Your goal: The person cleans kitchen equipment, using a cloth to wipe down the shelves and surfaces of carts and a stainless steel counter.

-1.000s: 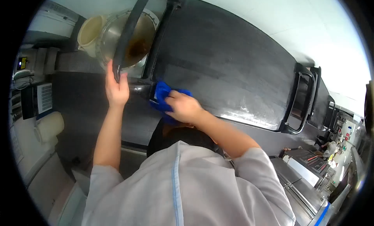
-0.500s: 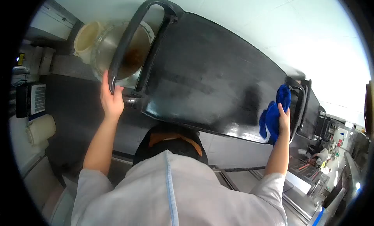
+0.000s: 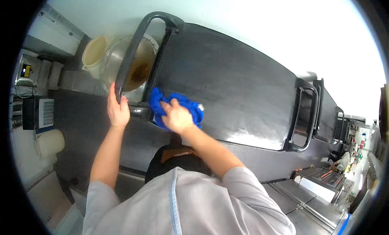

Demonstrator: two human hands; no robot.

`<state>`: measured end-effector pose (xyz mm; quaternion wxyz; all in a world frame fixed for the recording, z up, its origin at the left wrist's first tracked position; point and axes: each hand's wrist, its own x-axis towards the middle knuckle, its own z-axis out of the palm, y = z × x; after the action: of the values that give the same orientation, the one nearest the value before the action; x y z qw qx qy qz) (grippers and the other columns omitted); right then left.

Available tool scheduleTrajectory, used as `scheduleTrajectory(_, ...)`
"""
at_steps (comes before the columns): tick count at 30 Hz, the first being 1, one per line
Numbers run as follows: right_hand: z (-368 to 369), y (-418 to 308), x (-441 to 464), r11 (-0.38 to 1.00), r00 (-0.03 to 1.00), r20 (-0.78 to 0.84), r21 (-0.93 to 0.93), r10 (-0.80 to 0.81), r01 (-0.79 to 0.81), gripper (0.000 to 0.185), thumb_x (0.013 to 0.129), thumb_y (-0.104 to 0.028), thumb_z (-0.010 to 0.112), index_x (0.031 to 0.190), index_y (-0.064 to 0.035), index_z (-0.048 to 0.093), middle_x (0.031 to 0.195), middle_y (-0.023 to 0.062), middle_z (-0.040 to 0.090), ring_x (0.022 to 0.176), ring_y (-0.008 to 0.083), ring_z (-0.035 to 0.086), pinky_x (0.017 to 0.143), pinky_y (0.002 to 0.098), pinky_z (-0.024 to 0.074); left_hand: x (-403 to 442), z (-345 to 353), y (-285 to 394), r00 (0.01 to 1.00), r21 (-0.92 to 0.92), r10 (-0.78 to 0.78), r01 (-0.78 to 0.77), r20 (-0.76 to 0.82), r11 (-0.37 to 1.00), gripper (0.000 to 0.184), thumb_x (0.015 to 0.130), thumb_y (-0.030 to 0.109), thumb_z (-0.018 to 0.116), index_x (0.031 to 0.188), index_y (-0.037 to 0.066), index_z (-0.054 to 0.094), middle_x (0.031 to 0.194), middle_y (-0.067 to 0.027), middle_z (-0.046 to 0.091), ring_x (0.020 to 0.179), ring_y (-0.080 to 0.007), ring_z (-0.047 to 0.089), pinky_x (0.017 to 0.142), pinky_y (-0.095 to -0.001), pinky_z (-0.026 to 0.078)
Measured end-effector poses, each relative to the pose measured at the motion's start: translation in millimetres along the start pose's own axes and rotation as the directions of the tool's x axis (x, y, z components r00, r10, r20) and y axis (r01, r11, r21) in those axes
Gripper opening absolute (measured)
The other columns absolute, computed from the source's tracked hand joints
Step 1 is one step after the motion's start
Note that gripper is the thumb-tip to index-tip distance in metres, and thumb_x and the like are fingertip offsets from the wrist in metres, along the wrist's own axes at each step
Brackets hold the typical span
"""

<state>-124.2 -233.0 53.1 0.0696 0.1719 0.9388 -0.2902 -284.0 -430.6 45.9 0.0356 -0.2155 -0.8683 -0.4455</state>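
Note:
A black utility cart (image 3: pixel 227 85) with a flat top stretches across the view in front of me. My left hand (image 3: pixel 118 110) holds the lower end of the cart handle (image 3: pixel 135 44), thumb on one side and fingers on the other. Under my right hand (image 3: pixel 176 116) is a bunched blue cloth (image 3: pixel 156 98), pressed onto the near left corner of the cart top. The fingers of that hand are bent into the cloth, and their tips are partly hidden by it.
Beyond the handle stand a round container with brown residue (image 3: pixel 139 71) and a cream bucket (image 3: pixel 95 51). A second black cart (image 3: pixel 326 115) adjoins on the right. Steel counters (image 3: pixel 310 206) lie at lower right, and a white wall (image 3: pixel 259 20) runs behind the cart.
My right hand has swept the blue cloth from the cart top's right end to its near left corner. My left hand stays at the handle. The view has shifted slightly.

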Motion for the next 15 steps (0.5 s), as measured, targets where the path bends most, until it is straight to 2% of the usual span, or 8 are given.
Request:
scheduleTrajectory(3,-34.1,78.3,-33.2,0.989,0.987,-0.073,-0.024,0.143,-0.145,0.051,0.081,-0.017,0.064,0.131,-0.0184,0.061,0.115,0.0172,0.063,0.105,0.0348,0.064,0.09,0.0449,0.0538,8.5,1.1,-5.2,0.996,0.126,-0.063,0.055,0.061,0.991,0.058,0.094,0.013,0.055,0.148,0.003,0.038,0.145,-0.0263,0.048,0.134,-0.043,0.046,0.11,-0.0461,0.036)
scheduleTrajectory(6,-85.0,193.4,-125.1,0.852,0.829,-0.281,-0.068,0.483,-0.519,0.048,0.083,-0.017,0.063,0.131,-0.0174,0.062,0.124,0.0176,0.063,0.116,0.0352,0.06,0.097,0.0447,0.0501,13.3,1.2,1.5,0.998,0.145,-0.031,0.023,0.052,0.989,0.061,0.094,0.018,0.058,0.15,0.006,0.036,0.146,-0.0273,0.045,0.135,-0.0433,0.045,0.111,-0.0471,0.036)
scheduleTrajectory(9,-126.2,289.6,-240.0,0.474,0.463,-0.391,-0.074,0.796,-0.878,0.041,0.087,-0.024,0.059,0.127,-0.0149,0.063,0.126,0.0195,0.062,0.116,0.0384,0.061,0.099,0.0473,0.0482,14.1,-3.9,7.1,0.996,0.202,-0.073,0.06,0.058,0.978,0.065,0.093,0.025,0.061,0.151,0.009,0.036,0.15,-0.0268,0.039,0.138,-0.0445,0.039,0.112,-0.0519,0.035)
scheduleTrajectory(10,-131.5,325.7,-281.2,0.433,0.412,-0.405,-0.044,0.816,-0.9,0.04,0.087,-0.025,0.061,0.125,-0.0154,0.064,0.124,0.0195,0.064,0.114,0.0392,0.061,0.099,0.047,0.0477,8.4,-3.9,6.9,1.0,0.426,0.017,-0.014,-0.002,0.905,0.068,0.091,0.028,0.066,0.15,0.011,0.037,0.152,-0.0249,0.035,0.139,-0.0447,0.036,0.112,-0.0558,0.033)
scheduleTrajectory(11,-137.6,339.9,-319.4,0.523,0.409,-0.486,0.123,0.772,-0.843,0.042,0.088,-0.029,0.063,0.125,-0.0103,0.064,0.121,0.0181,0.067,0.113,0.0349,0.064,0.098,0.043,0.0477,0.6,-8.2,24.3,0.972,0.512,0.23,-0.179,-0.038,0.84,0.069,0.088,0.024,0.068,0.15,0.013,0.038,0.151,-0.0225,0.035,0.139,-0.0427,0.035,0.113,-0.0566,0.03)
scheduleTrajectory(12,-133.5,370.4,-355.1,0.631,0.381,-0.512,0.522,0.77,-0.574,0.042,0.092,-0.034,0.063,0.125,-0.0085,0.064,0.119,0.0106,0.069,0.108,0.0265,0.066,0.093,0.0402,0.049,-12.7,-10.8,57.7,0.939,0.487,0.342,-0.283,-0.033,0.826,0.065,0.086,0.017,0.068,0.146,0.009,0.043,0.147,-0.0227,0.038,0.135,-0.0422,0.038,0.112,-0.0531,0.031)
scheduleTrajectory(14,-165.3,322.7,-397.3,0.398,0.292,-0.356,0.912,0.888,-0.099,0.049,0.098,-0.037,0.059,0.138,-0.0073,0.056,0.126,0.0052,0.064,0.117,0.0202,0.058,0.102,0.0364,0.0424,-44.9,10.4,89.9,0.87,0.3,0.49,-0.481,0.049,0.824,0.06,0.086,0.009,0.065,0.143,0.008,0.047,0.148,-0.0213,0.036,0.135,-0.0411,0.038,0.113,-0.0511,0.031)
scheduleTrajectory(15,-173.4,305.7,-412.9,0.358,0.272,-0.37,0.929,0.889,0.093,0.051,0.099,-0.037,0.059,0.142,-0.0096,0.05,0.135,0.0051,0.059,0.123,0.0214,0.054,0.105,0.0386,0.0399,-60.0,23.0,107.0,0.834,0.103,0.538,-0.55,0.123,0.829,0.056,0.085,0.008,0.064,0.139,0.006,0.049,0.145,-0.0202,0.038,0.135,-0.0394,0.04,0.111,-0.0487,0.035)
